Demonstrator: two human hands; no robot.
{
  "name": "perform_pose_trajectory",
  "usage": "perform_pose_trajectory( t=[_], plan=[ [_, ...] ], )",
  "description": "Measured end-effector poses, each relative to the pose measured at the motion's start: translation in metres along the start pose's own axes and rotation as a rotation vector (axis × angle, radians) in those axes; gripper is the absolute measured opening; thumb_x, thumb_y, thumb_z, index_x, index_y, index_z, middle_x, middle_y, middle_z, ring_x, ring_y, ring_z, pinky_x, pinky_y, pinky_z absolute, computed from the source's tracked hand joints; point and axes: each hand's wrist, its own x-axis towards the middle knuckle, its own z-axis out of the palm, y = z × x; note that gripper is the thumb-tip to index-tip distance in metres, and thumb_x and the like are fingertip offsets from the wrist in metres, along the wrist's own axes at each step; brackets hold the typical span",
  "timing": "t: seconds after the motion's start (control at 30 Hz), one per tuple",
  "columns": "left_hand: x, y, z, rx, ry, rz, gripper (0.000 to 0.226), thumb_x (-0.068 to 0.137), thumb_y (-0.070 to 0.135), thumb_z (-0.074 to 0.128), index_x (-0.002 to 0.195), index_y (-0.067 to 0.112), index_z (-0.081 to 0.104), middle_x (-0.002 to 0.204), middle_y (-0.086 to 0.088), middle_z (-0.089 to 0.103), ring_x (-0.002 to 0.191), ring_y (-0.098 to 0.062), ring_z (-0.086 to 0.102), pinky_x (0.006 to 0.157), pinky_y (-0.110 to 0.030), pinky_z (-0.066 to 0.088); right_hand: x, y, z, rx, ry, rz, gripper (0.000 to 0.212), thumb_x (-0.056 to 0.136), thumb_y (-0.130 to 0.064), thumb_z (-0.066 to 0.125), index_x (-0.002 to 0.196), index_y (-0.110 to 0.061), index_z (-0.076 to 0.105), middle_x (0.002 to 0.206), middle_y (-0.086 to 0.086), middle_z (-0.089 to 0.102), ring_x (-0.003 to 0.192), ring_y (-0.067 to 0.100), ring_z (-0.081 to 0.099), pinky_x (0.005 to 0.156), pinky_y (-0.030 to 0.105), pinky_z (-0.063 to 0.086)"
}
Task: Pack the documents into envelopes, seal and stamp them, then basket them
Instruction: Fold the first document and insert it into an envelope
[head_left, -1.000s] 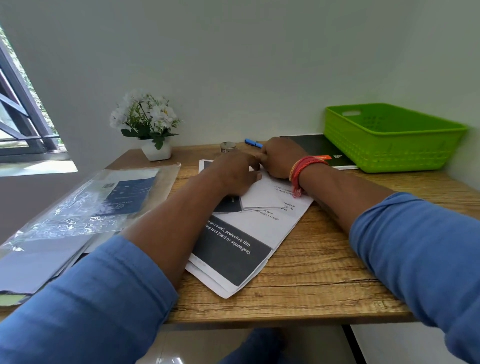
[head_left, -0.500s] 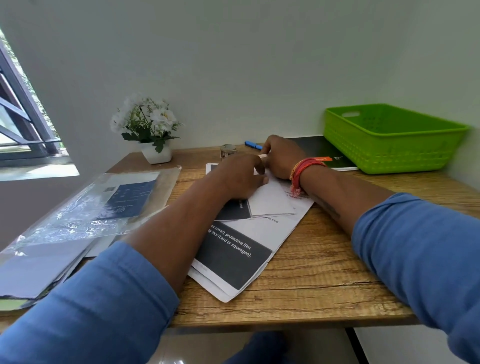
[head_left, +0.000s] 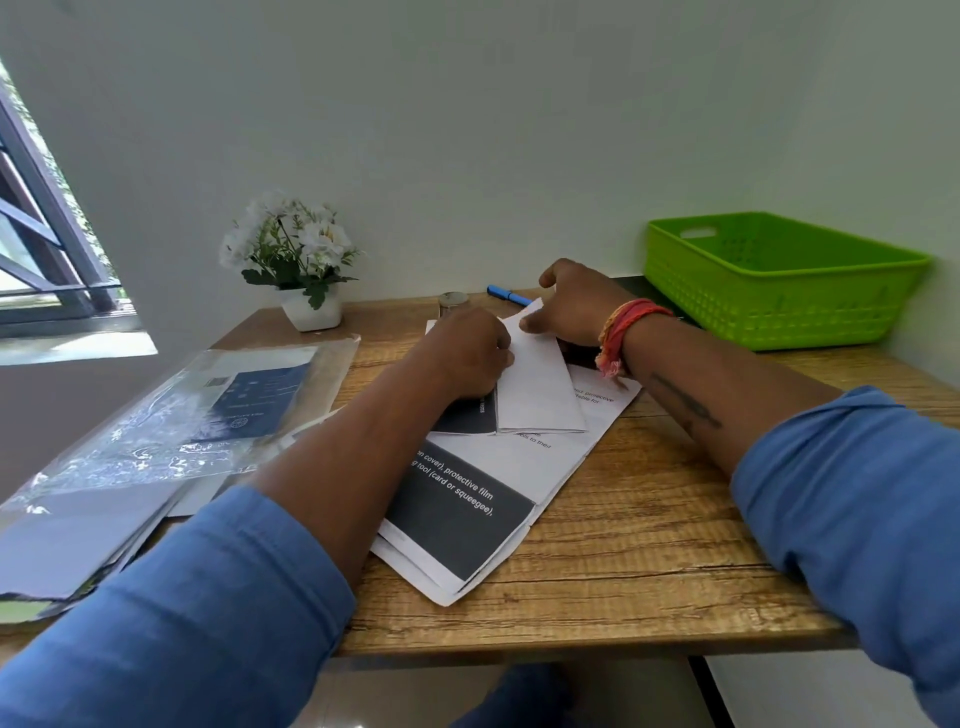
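My left hand (head_left: 470, 358) rests on the folded sheet (head_left: 540, 387), fingers curled down onto its left edge, pressing it flat against the stack of documents (head_left: 498, 467) underneath. My right hand (head_left: 576, 306) is at the sheet's far corner, fingers bent around that raised corner and pinching it. The folded sheet sits mid-table (head_left: 649, 545), atop the printed pages, white side up. Green basket (head_left: 779, 280) stands at the back right, well apart from the papers. Blue pen (head_left: 506, 296) lies behind my right hand; a small round tin (head_left: 453, 300) sits just beside it. Plastic sleeves (head_left: 171, 431) lie at the left. Potted white flowers (head_left: 296, 260) are against the wall.
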Motion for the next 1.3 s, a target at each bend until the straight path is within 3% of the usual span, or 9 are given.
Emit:
perform_pose_trajectory(
  t=[0.3, 0.4, 0.5, 0.63, 0.73, 0.83, 1.0, 1.17, 1.3],
  plan=[
    [-0.004, 0.005, -0.002, -0.129, 0.046, -0.015, 0.038, 0.099, 0.027, 0.060, 0.137, 0.018, 0.062, 0.135, -0.002, 0.063, 0.123, -0.020, 0.056, 0.099, -0.028, 0.040, -0.010, 0.000, -0.008, 0.286, 0.119, 0.042, 0.038, 0.092, -0.029, 0.068, 0.115, 0.001, 0.069, 0.122, 0.016, 0.068, 0.110, 0.030, 0.064, 0.093, 0.036, 0.051],
    [-0.003, 0.006, 0.000, -0.195, 0.144, -0.062, 0.028, 0.102, 0.024, 0.049, 0.113, 0.015, 0.073, 0.116, -0.006, 0.071, 0.109, -0.025, 0.063, 0.084, -0.030, 0.043, -0.013, -0.006, -0.004, 0.485, 0.071, 0.064, 0.041, 0.095, -0.034, 0.060, 0.099, 0.005, 0.073, 0.095, 0.019, 0.074, 0.075, 0.026, 0.069, 0.071, 0.038, 0.060],
    [-0.006, 0.008, -0.005, -0.378, 0.215, -0.136, 0.047, 0.107, 0.035, 0.035, 0.091, 0.008, 0.070, 0.100, -0.012, 0.072, 0.096, -0.030, 0.065, 0.081, -0.036, 0.047, -0.016, -0.008, 0.000, 0.704, -0.027, 0.075, 0.028, 0.096, -0.023, 0.062, 0.089, 0.002, 0.072, 0.074, 0.014, 0.073, 0.060, 0.022, 0.069, 0.050, 0.025, 0.054],
    [-0.012, 0.007, -0.009, -0.693, 0.178, -0.264, 0.056, 0.105, 0.053, 0.030, 0.084, 0.016, 0.067, 0.088, -0.010, 0.075, 0.084, -0.026, 0.071, 0.083, -0.039, 0.053, -0.016, -0.006, 0.005, 0.590, -0.113, -0.041, 0.010, 0.092, -0.013, 0.071, 0.087, -0.004, 0.072, 0.081, 0.014, 0.075, 0.073, 0.023, 0.074, 0.066, 0.029, 0.062],
    [-0.013, 0.005, -0.013, -0.843, 0.152, -0.311, 0.036, 0.104, 0.032, 0.042, 0.090, 0.010, 0.067, 0.078, -0.006, 0.073, 0.064, -0.018, 0.068, 0.066, -0.033, 0.056, -0.012, -0.002, 0.008, 0.474, -0.133, -0.071, 0.005, 0.089, -0.012, 0.074, 0.085, -0.010, 0.073, 0.077, 0.009, 0.074, 0.067, 0.018, 0.072, 0.070, 0.032, 0.063],
    [-0.016, -0.001, -0.015, -0.784, 0.147, -0.340, 0.027, 0.102, 0.017, 0.042, 0.080, 0.012, 0.057, 0.093, -0.020, 0.066, 0.071, -0.027, 0.063, 0.050, -0.024, 0.044, -0.012, 0.000, 0.009, 0.305, -0.163, -0.110, 0.002, 0.087, -0.017, 0.077, 0.087, -0.015, 0.076, 0.080, 0.003, 0.075, 0.067, 0.013, 0.067, 0.072, 0.030, 0.061],
    [-0.011, -0.010, -0.012, -0.730, 0.142, -0.404, 0.030, 0.100, 0.018, 0.044, 0.111, 0.000, 0.065, 0.127, -0.028, 0.062, 0.115, -0.043, 0.061, 0.061, -0.031, 0.045, -0.011, -0.002, 0.012, 0.147, -0.173, -0.188, 0.008, 0.084, -0.022, 0.079, 0.091, -0.018, 0.078, 0.090, -0.007, 0.072, 0.081, 0.008, 0.063, 0.083, 0.026, 0.050],
    [-0.010, -0.014, -0.008, -0.769, 0.190, -0.413, 0.036, 0.079, 0.010, 0.049, 0.107, 0.008, 0.072, 0.103, -0.014, 0.072, 0.097, -0.033, 0.068, 0.086, -0.046, 0.059, -0.008, 0.000, 0.015, 0.072, -0.177, -0.212, 0.013, 0.085, -0.027, 0.078, 0.095, -0.018, 0.076, 0.094, -0.007, 0.069, 0.083, 0.007, 0.059, 0.075, 0.021, 0.042],
    [-0.007, -0.018, -0.009, -0.583, 0.200, -0.379, 0.041, 0.091, 0.012, 0.061, 0.131, 0.018, 0.061, 0.127, -0.005, 0.065, 0.111, -0.026, 0.063, 0.093, -0.038, 0.054, -0.006, 0.000, 0.016, -0.009, -0.193, -0.222, 0.017, 0.086, -0.032, 0.077, 0.097, -0.019, 0.075, 0.096, -0.006, 0.068, 0.084, 0.008, 0.058, 0.071, 0.020, 0.042]
  ],
)
